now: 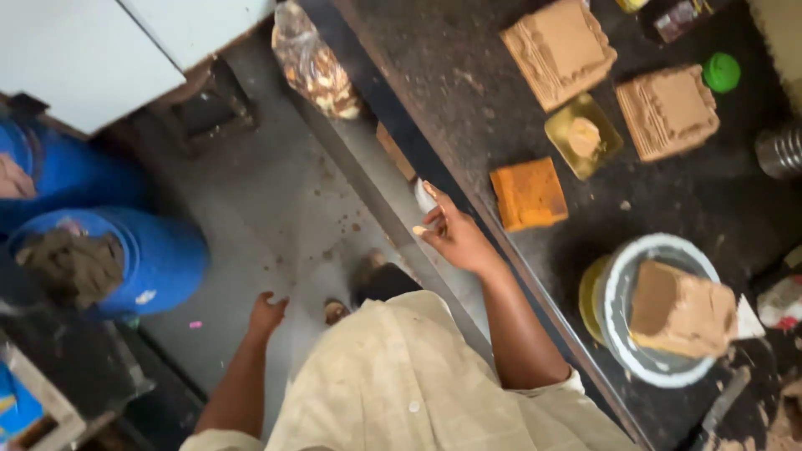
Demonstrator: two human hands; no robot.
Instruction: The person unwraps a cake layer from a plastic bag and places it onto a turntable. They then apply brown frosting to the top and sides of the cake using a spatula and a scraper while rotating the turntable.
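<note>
**hands at the counter edge**

head view: the right hand (455, 238) pinches a small white scrap (424, 197) between fingertips, just over the edge of the dark counter (468, 92), near an orange block (528, 194). the left hand (266, 316) hangs loosely open and empty over the grey floor (276, 209), near a blue drum (150, 259). a brown block lies in a white bowl (622, 276).

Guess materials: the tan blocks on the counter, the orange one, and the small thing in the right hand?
Tan blocks: likely moulded clay or mud, matte, ridged grooves along one side. Orange block: matte and grainy, maybe a sponge or a coloured brick; unclear. Small white piece pinched by the right hand: smooth and thin, plastic or ceramic; too blurred.
</note>
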